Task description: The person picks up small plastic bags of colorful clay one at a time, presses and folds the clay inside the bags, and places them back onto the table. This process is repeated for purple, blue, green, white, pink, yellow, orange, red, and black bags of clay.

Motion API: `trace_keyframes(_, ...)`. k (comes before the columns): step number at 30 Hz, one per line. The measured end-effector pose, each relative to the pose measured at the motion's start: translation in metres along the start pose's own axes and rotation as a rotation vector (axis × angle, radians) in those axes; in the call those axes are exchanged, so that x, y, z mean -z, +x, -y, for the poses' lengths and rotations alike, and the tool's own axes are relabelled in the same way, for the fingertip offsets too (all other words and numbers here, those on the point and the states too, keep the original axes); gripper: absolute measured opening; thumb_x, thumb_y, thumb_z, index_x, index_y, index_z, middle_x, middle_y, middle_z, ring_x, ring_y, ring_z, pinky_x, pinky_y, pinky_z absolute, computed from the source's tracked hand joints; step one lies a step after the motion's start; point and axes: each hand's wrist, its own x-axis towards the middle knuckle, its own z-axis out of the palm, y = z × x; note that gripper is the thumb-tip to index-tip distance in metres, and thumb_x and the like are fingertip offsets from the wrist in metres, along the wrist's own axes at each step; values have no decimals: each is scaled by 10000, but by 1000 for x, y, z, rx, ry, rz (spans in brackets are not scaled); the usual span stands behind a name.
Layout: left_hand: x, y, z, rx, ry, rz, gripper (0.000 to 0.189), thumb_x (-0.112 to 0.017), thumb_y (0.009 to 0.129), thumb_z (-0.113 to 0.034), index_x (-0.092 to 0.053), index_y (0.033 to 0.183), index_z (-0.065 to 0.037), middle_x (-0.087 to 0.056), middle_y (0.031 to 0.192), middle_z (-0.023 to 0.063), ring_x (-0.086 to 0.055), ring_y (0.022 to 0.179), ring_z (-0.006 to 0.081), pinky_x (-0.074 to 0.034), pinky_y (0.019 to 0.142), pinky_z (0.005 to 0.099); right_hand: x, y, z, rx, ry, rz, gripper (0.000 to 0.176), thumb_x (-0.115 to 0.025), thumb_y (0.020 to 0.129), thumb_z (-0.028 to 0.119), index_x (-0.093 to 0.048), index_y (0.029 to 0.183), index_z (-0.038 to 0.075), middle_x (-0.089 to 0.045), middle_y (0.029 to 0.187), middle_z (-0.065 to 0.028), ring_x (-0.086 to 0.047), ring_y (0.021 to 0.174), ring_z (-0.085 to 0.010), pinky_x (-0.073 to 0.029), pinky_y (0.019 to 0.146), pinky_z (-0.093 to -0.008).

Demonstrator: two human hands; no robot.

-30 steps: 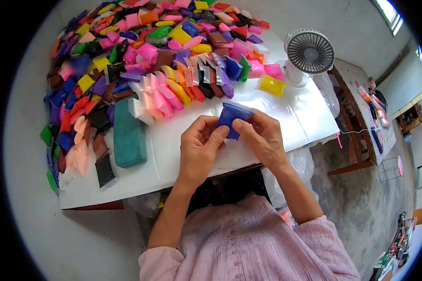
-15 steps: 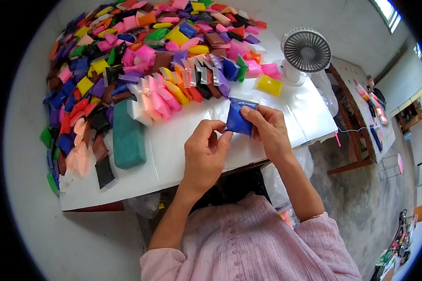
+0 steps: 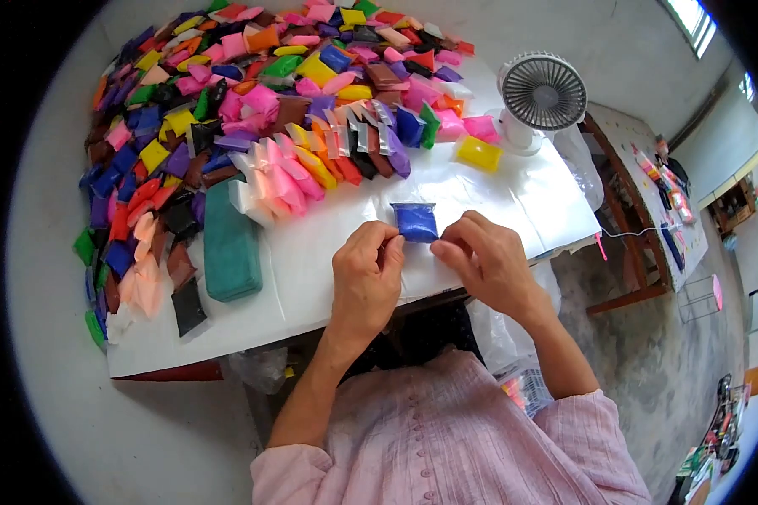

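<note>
- Two hands work here: the left hand [image 3: 365, 273] and the right hand [image 3: 488, 261], both closed in a pinch on the near edge of one blue packet [image 3: 415, 223].
- The blue packet sits between the two sets of fingertips, just past them, low over the white surface [image 3: 514, 202]. I cannot tell whether it rests on it.
- One yellow packet [image 3: 478, 153] lies alone beyond the right hand, and one small white fan [image 3: 541, 93] stands farther out on that side.
- One long teal block [image 3: 230, 244] lies to the left of the left hand, and one black packet [image 3: 187, 307] is nearer on that side.
- Beyond both hands is a fanned row of packets [image 3: 328, 160], pink through orange to brown, with a heap of coloured packets [image 3: 227, 76] behind it. There are too many to count.
- Half a second ago the right hand held the blue packet higher and farther out, with the left hand only at its corner. Now it is lower and nearer, with both hands on it.
- Any print on the packets is too small to read.
</note>
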Motion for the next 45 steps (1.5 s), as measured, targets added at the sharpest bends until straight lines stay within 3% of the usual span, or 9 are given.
trace_keyframes(14, -3, 2, -1, -53, 120, 81, 73, -599, 818, 5, -533, 843, 21, -564, 806, 177, -557, 760, 367, -456, 679, 429, -14, -1, -11, 132, -113, -51, 164, -658, 816, 127, -535, 757, 35, -529, 716, -92, -577, 615, -262, -445, 521, -366)
trace_keyframes(24, -7, -2, -4, -370, 339, 9, 63, -560, 826, 46, -507, 852, 26, -491, 771, 164, -504, 715, 341, -426, 643, 413, -20, -6, -1, 337, -287, -324, 215, -700, 683, 16, -490, 669, 58, -456, 619, -59, -491, 505, -215, -385, 446, -323)
trace_keyframes(28, -5, -1, -5, -447, 248, -46, 104, -556, 837, 68, -519, 923, 22, -530, 841, 165, -536, 769, 338, -451, 688, 398, -13, -13, 2, 143, 42, -264, 135, -686, 767, 90, -562, 747, 39, -527, 665, -88, -528, 536, -193, -413, 494, -275)
trace_keyframes(29, -4, -2, -4, -450, 206, -58, 120, -556, 840, 74, -524, 943, 21, -542, 862, 165, -546, 785, 336, -459, 701, 393, -7, -13, 5, 19, 227, -207, 142, -675, 840, 139, -602, 801, 24, -567, 677, -56, -502, 515, -123, -392, 492, -228)
trace_keyframes(33, -3, -4, -2, -456, 125, -31, 171, -547, 825, 73, -531, 993, 46, -549, 978, 192, -523, 840, 368, -453, 755, 422, 5, 1, 12, -635, 917, -62, 237, -609, 931, 231, -602, 829, 17, -515, 652, 25, -418, 523, -41, -331, 466, -199)
trace_keyframes(37, -2, -4, -1, -436, 130, -51, 182, -563, 848, 60, -539, 1027, 37, -562, 994, 191, -541, 863, 364, -462, 764, 411, 2, 3, -2, -666, 1187, 92, 182, -653, 892, 182, -600, 798, 36, -510, 594, 18, -406, 522, -30, -304, 471, -188)
trace_keyframes(41, -4, -2, -2, -312, 111, -123, 143, -566, 902, -8, -551, 1043, 11, -590, 938, 128, -544, 706, 216, -465, 641, 320, 9, 18, 9, -564, 896, -33, 209, -663, 876, 165, -586, 737, 30, -508, 586, 27, -440, 533, -39, -328, 471, -210)
trace_keyframes(44, -5, -3, -5, -177, 81, -147, 164, -576, 906, -42, -557, 1062, 5, -592, 936, 105, -509, 645, 166, -446, 599, 296, 2, 35, -5, -147, 152, -316, 191, -683, 823, 141, -576, 760, -4, -560, 652, -67, -518, 502, -143, -406, 487, -284)
trace_keyframes(45, -5, -3, -3, -166, 81, -143, 172, -580, 902, -45, -559, 1066, 3, -590, 931, 99, -500, 635, 160, -442, 593, 292, -1, 42, -11, -67, -30, -325, 175, -682, 803, 141, -569, 828, 10, -574, 742, -120, -565, 536, -241, -440, 509, -349)
